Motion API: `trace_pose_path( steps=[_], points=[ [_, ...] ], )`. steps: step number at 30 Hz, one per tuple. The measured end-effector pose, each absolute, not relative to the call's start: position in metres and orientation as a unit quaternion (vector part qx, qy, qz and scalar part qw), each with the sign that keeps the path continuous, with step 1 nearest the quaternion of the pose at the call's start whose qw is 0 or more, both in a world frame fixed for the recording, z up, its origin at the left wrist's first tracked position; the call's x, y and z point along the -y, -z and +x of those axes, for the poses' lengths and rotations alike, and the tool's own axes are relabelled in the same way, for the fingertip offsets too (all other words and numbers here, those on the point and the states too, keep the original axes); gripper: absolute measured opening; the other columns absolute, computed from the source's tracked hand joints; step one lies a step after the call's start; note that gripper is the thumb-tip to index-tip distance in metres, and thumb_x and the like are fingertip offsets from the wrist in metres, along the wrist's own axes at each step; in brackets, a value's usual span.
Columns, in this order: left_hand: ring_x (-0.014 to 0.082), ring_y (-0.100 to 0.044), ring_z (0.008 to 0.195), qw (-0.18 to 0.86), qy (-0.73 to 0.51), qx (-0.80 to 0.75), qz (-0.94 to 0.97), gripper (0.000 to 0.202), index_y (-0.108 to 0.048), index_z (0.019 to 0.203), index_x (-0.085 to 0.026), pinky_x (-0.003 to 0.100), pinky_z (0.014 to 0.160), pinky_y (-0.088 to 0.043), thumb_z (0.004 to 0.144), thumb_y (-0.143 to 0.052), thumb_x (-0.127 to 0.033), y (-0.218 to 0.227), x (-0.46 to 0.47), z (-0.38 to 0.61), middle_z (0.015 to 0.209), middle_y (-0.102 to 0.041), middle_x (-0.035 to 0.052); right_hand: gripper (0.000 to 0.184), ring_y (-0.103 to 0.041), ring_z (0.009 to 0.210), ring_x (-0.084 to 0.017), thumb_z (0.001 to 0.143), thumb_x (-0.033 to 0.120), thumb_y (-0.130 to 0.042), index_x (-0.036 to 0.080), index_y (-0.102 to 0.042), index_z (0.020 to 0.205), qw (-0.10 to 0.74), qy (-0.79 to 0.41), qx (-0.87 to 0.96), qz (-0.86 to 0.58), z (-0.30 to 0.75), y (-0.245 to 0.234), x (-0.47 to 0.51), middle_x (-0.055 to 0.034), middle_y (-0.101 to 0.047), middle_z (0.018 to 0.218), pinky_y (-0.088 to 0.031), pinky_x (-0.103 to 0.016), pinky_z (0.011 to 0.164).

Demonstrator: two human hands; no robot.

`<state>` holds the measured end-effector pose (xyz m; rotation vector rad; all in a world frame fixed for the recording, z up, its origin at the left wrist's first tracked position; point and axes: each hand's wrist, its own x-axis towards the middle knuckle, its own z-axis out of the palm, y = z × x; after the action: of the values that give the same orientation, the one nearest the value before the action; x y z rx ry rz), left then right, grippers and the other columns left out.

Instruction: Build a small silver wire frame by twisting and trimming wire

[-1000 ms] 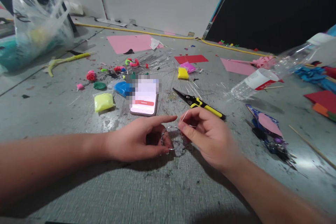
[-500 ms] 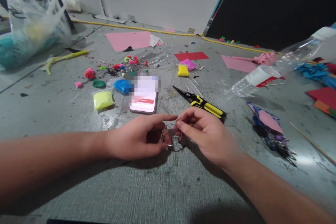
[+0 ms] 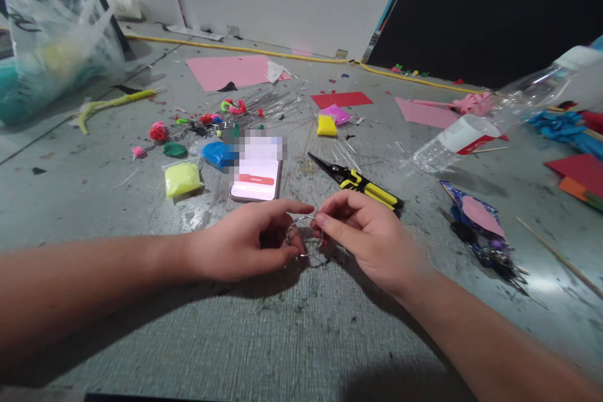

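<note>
Between my hands is a small ring of twisted silvery wire (image 3: 305, 255), held just above the table. My left hand (image 3: 249, 242) has the ring's left side between its thumb and curled fingers, with the index finger stretched out over the top. With thumb and index finger, my right hand (image 3: 365, 235) pinches the ring's right side, where a thin wire end pokes up. Right behind my hands lie a phone (image 3: 257, 187) with a lit, partly blurred screen and black-and-yellow pliers (image 3: 362, 185), their jaws pointing to the far left.
Bags of yellow (image 3: 183, 179) and blue clay (image 3: 218, 154) lie left of the phone. Loose straight wires (image 3: 271, 103) are spread behind it. At right are a tilted plastic bottle (image 3: 452, 144), a dark beaded ornament (image 3: 487, 245) and a thin stick (image 3: 560, 257). A plastic bag (image 3: 61, 44) stands far left.
The view has shifted slightly, so everything sits a little further left. Both hands keep their hold on the wire ring, with hardly any change in the fingers.
</note>
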<state>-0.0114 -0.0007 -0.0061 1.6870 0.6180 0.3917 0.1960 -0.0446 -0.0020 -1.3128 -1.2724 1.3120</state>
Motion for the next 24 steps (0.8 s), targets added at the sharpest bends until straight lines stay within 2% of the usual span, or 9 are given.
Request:
trace_pose_path(
  steps=[14,24],
  points=[
    [0.0163,-0.066,0.08,0.561,-0.164,-0.261,0.768,0.048,-0.05,0.135,-0.013,0.032,0.072,-0.055,0.088,-0.06,-0.02,0.0086,0.0016,-0.0125,0.087,-0.067,0.0039,0.024,-0.055,0.063,-0.011,0.076,0.037,-0.079,0.02,-0.062,0.08,0.437,-0.52,0.507,-0.531,0.1963,0.0076,0.0424,0.0018,-0.062,0.073,-0.046,-0.03,0.06],
    [0.0183,-0.069,0.081,0.563,-0.158,-0.259,0.769,0.05,-0.05,0.134,-0.013,0.034,0.072,-0.056,0.086,-0.06,-0.017,0.0072,-0.0001,-0.0128,0.089,-0.07,0.0053,0.023,-0.054,0.062,-0.011,0.075,0.035,-0.079,0.02,-0.062,0.08,0.446,-0.505,0.514,-0.531,0.1967,0.0073,0.0422,0.0024,-0.061,0.073,-0.045,-0.029,0.059]
  ],
)
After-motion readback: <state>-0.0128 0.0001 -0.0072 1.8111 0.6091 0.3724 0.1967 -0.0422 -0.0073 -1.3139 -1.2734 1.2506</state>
